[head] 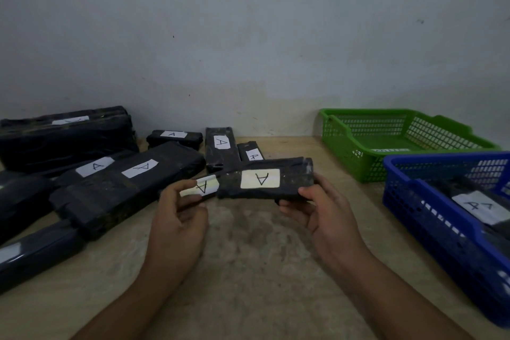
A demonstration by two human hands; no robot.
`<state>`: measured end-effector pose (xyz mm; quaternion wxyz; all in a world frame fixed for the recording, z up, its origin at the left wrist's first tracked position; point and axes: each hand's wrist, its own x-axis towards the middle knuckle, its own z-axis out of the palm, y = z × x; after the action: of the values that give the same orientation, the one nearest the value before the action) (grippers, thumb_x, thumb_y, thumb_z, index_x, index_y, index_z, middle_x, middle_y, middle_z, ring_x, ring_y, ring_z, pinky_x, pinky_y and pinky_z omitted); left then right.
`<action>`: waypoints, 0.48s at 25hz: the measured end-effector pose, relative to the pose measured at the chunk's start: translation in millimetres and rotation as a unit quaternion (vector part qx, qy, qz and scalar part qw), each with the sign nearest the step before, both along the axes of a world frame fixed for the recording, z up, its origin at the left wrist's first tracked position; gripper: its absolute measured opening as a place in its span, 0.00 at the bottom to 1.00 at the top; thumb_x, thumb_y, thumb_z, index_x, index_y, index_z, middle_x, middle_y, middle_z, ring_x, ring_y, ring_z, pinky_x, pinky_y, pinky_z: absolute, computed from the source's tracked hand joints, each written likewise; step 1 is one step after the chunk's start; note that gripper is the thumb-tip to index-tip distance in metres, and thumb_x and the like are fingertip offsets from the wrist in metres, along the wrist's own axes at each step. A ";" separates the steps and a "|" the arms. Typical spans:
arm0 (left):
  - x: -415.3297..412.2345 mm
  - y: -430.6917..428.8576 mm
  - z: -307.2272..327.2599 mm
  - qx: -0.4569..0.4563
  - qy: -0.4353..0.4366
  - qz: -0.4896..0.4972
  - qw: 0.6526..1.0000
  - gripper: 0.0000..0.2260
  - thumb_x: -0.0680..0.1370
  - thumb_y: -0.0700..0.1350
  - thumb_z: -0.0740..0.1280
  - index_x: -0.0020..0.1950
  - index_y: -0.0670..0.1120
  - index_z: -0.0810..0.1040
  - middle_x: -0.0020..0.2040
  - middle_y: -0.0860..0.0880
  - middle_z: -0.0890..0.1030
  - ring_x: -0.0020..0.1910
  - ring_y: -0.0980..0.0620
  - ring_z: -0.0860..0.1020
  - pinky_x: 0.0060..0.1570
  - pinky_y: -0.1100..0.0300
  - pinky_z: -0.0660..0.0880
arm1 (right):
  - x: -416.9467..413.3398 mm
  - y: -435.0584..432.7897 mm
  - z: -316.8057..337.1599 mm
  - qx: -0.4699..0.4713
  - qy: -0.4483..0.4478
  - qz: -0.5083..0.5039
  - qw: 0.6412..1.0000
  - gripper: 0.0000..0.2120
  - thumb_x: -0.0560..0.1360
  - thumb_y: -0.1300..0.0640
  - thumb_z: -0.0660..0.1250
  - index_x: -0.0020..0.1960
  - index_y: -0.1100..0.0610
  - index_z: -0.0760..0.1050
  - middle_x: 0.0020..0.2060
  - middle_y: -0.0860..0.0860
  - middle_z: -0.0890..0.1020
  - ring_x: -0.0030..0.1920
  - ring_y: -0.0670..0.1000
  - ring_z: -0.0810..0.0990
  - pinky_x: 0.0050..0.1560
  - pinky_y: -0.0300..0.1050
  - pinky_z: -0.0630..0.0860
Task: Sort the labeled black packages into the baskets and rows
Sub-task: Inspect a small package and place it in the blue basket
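Observation:
My right hand [320, 212] grips the right end of a black package [289, 178] with a white label marked A, held above the table centre. My left hand [176, 210] pinches a smaller black package [202, 188], also labelled A, whose right end lies under the larger one. Several more black packages labelled A lie at the left: a long one [124, 182] next to my left hand, a bulky one [66, 138] at the back wall, and three small ones, one of them upright-lying [220, 146], behind my hands.
A green basket [345, 143] stands at the back right against the wall. In front of it a blue basket [430, 226] holds a black package [480, 207] with a white label. The tan tabletop [248, 257] ends at the grey wall.

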<state>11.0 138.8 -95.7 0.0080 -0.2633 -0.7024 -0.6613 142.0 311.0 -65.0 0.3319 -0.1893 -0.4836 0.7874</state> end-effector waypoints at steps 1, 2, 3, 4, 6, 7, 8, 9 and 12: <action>2.1 -1.0 1.5 -0.011 0.017 0.008 1.000 0.16 0.77 0.35 0.66 0.57 0.55 0.73 0.53 0.51 0.79 0.50 0.58 0.79 0.42 0.70 0.75 | -0.7 -1.8 -0.4 0.007 0.005 0.006 1.000 0.15 0.77 0.70 0.61 0.59 0.57 0.77 0.51 0.62 0.84 0.44 0.58 0.84 0.40 0.46 0.84; 5.5 -1.4 3.0 -0.018 0.039 -0.002 0.999 0.15 0.77 0.36 0.66 0.56 0.54 0.73 0.52 0.51 0.79 0.49 0.58 0.79 0.42 0.70 0.75 | -1.7 -4.1 -2.0 0.022 0.006 0.010 1.000 0.16 0.77 0.71 0.62 0.58 0.56 0.78 0.53 0.60 0.84 0.47 0.59 0.85 0.43 0.47 0.84; 9.8 -1.3 4.6 -0.025 0.067 -0.026 0.997 0.14 0.77 0.36 0.66 0.56 0.53 0.74 0.53 0.52 0.79 0.49 0.59 0.78 0.44 0.71 0.75 | -2.6 -6.3 -4.7 0.049 -0.002 0.007 0.999 0.17 0.76 0.71 0.64 0.58 0.54 0.78 0.54 0.58 0.84 0.49 0.59 0.85 0.45 0.48 0.83; 15.0 -1.3 6.3 -0.037 0.094 -0.057 0.993 0.13 0.77 0.38 0.67 0.57 0.53 0.74 0.53 0.53 0.78 0.50 0.60 0.78 0.46 0.71 0.74 | -3.5 -9.9 -7.0 0.082 -0.017 0.004 0.996 0.17 0.75 0.70 0.66 0.59 0.54 0.77 0.55 0.56 0.83 0.50 0.59 0.85 0.47 0.51 0.83; 22.1 -1.4 8.5 -0.083 0.145 -0.120 0.979 0.13 0.76 0.44 0.68 0.59 0.56 0.74 0.55 0.59 0.76 0.53 0.61 0.77 0.50 0.72 0.74 | -3.8 -19.2 -9.9 0.132 -0.038 0.016 0.990 0.21 0.70 0.67 0.73 0.60 0.54 0.76 0.56 0.54 0.82 0.49 0.57 0.85 0.50 0.55 0.82; 23.3 -1.4 8.3 -0.111 0.167 -0.141 0.969 0.15 0.74 0.48 0.67 0.60 0.59 0.73 0.57 0.63 0.75 0.56 0.63 0.76 0.52 0.72 0.74 | -2.9 -23.6 -10.7 0.137 -0.044 0.030 0.989 0.24 0.66 0.65 0.76 0.60 0.54 0.74 0.57 0.54 0.82 0.49 0.54 0.86 0.49 0.54 0.82; 23.5 -1.8 7.6 -0.134 0.185 -0.152 0.962 0.18 0.73 0.52 0.67 0.62 0.62 0.71 0.58 0.66 0.72 0.58 0.66 0.74 0.53 0.73 0.73 | -1.6 -27.4 -10.8 0.143 -0.049 0.046 0.987 0.29 0.63 0.61 0.78 0.61 0.51 0.72 0.57 0.54 0.81 0.48 0.52 0.86 0.49 0.52 0.82; 23.2 -2.4 7.1 -0.150 0.196 -0.154 0.957 0.20 0.73 0.55 0.67 0.64 0.63 0.69 0.60 0.69 0.70 0.59 0.68 0.72 0.54 0.74 0.72 | -0.3 -30.1 -10.1 0.161 -0.061 0.061 0.983 0.34 0.61 0.59 0.79 0.63 0.47 0.70 0.58 0.53 0.80 0.49 0.49 0.86 0.48 0.49 0.82; 21.4 -3.6 5.5 -0.142 0.198 -0.149 0.958 0.25 0.72 0.61 0.66 0.69 0.62 0.67 0.63 0.67 0.68 0.61 0.69 0.70 0.55 0.77 0.70 | 3.0 -31.1 -9.4 0.271 -0.092 0.088 0.954 0.37 0.64 0.52 0.78 0.68 0.38 0.66 0.60 0.45 0.79 0.53 0.41 0.83 0.47 0.37 0.80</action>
<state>32.4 135.2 -90.2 0.0111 -0.4896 -0.7257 -0.4832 145.0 279.9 -74.4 0.2538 -0.1204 -0.7222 0.6321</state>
